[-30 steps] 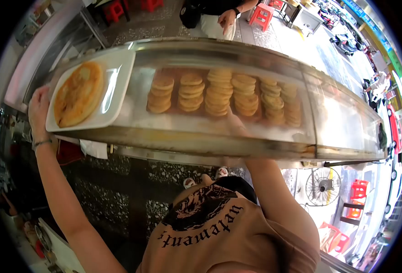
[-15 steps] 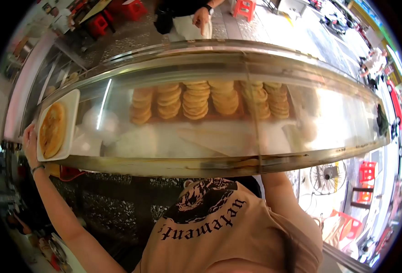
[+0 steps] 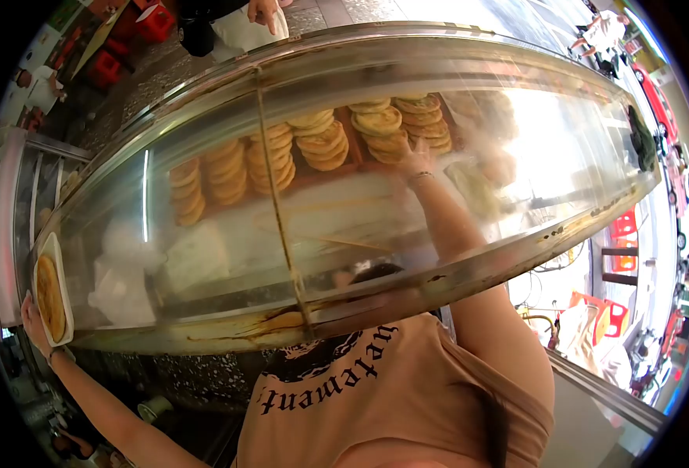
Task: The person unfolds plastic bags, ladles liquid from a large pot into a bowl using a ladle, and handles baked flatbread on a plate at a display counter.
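Note:
At the far left, my left hand (image 3: pixel 34 320) is closed on the near edge of a white tray (image 3: pixel 65 292), which carries one round browned flatbread (image 3: pixel 50 299). My right hand (image 3: pixel 417 160) is inside the glass display case (image 3: pixel 282 234), seen through its clear top. Its fingers are spread at the lower front of a stack of round golden flatbreads (image 3: pixel 377 125); whether they touch is hard to make out. Another stack (image 3: pixel 424 121) stands just right of that hand. More stacks (image 3: pixel 323 140) continue leftward on a reddish-brown board (image 3: pixel 352 158).
Crumpled white plastic bags (image 3: pixel 122 285) lie in the case's left part. A dark seam (image 3: pixel 278 210) crosses its top. Beyond the case stands a person, with a hand (image 3: pixel 264 13) showing. Red stools (image 3: pixel 156 22) are behind, and red chairs (image 3: pixel 611 318) are at the right.
My right hand, hidden before, now shows inside the case by the stacks. The view has turned and shifted, so the case looks tilted. My left hand stays at the tray.

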Motion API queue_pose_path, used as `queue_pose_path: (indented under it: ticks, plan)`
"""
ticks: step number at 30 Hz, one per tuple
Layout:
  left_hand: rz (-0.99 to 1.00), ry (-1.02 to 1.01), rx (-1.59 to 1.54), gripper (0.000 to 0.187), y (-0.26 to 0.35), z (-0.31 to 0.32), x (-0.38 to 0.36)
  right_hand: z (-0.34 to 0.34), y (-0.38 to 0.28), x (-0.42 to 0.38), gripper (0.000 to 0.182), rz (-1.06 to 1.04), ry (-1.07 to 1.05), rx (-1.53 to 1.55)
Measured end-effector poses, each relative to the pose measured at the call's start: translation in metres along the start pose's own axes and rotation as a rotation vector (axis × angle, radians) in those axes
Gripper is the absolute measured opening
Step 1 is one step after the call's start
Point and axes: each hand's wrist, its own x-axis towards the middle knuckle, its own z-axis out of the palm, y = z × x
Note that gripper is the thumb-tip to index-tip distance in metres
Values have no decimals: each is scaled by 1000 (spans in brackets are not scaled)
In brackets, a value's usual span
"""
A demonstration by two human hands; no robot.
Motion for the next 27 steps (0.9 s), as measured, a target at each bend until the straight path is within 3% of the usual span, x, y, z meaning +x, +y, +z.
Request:
queue_pose_path:
  ticks: [1, 2, 7, 9, 13, 14, 15, 17, 19, 20, 21, 22, 23, 24, 25, 27]
  plan:
    - [-80, 30, 2, 39, 18, 2, -8, -1, -2, -3, 60, 6, -2, 1]
    - [-65, 13, -17, 41, -7, -1, 4, -4, -3, -8, 59, -16, 50, 18]
    - [-91, -3, -75, 39, 1, 1, -1, 18, 8, -5, 58, -110, 101, 4]
    - [-91, 47, 18, 39, 9, 1, -6, 11, 4, -16, 59, -117, -70, 26]
    - [-183, -45, -235, 37, -16, -1, 3, 6, -1, -18, 54, -64, -112, -1]
    - [-50, -26, -140, 37, -16, -3, 3, 4, -2, -17, 56, -75, -140, 25]
    - [-39, -40, -146, 37, -11, -4, 0, 2, -3, -16, 60, -83, -165, 56]
    - [-180, 56, -211, 33, -4, -1, -2, -6, -8, -15, 60, -57, -212, 58]
    - [-21, 100, -106, 27, -43, -1, 10, -12, -4, -12, 60, -47, -254, 51]
    - [334, 47, 372, 23, -69, -7, 25, -11, 0, -7, 59, -73, -140, 64]
    - [339, 47, 361, 23, -94, -9, 35, -9, 5, -5, 59, -98, -31, 79]
    - [300, 124, 498, 22, -85, -17, 26, -11, 13, -12, 59, -87, -37, 81]
    - [252, 209, 633, 22, -75, -22, 16, -19, 26, -13, 55, -105, 89, 99]
    - [378, 327, 978, 27, -87, -31, 14, -29, 40, -12, 52, -124, 220, 120]
    - [381, 336, 980, 27, -91, -47, 5, -37, 53, -11, 57, -37, 224, 119]
    - [155, 430, 1042, 33, -66, -78, -32, -64, 83, -9, 64, 158, 161, 140]
